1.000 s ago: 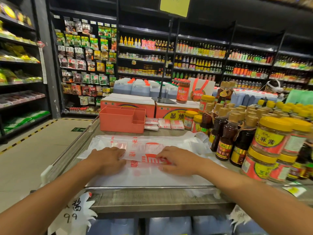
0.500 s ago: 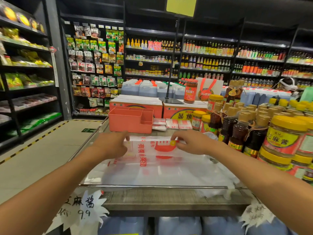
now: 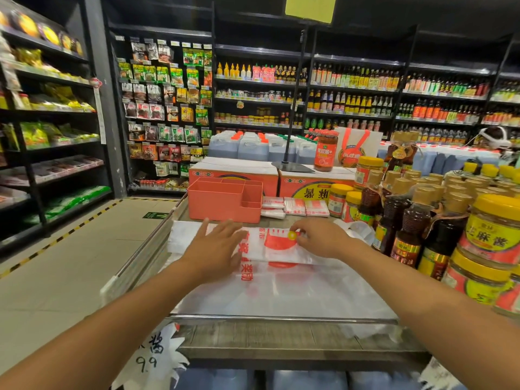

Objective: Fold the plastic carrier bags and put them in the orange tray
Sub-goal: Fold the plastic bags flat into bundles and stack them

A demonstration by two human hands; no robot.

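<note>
A white plastic carrier bag [image 3: 277, 246] with red print lies partly folded on top of a flat pile of carrier bags [image 3: 281, 291] on the display stand. My left hand [image 3: 216, 247] lies flat on the bag's left part, fingers spread. My right hand [image 3: 320, 237] rests on the bag's right end, its fingertips curled at the folded edge. The orange tray [image 3: 225, 202], with several compartments, stands just behind the bag. Several folded bags [image 3: 295, 206] lie to the right of the tray.
Sauce bottles [image 3: 399, 220] and yellow-lidded jars [image 3: 489, 235] crowd the stand's right side. Orange cartons [image 3: 281, 181] and jugs stand behind the tray. A metal rail [image 3: 281, 318] runs along the front edge. An aisle floor [image 3: 70, 263] lies to the left, with shelves beyond.
Both hands carried the bag's near edge away from me, folding it over toward the tray. My left hand has now flattened onto the fold; the camera moved closer.
</note>
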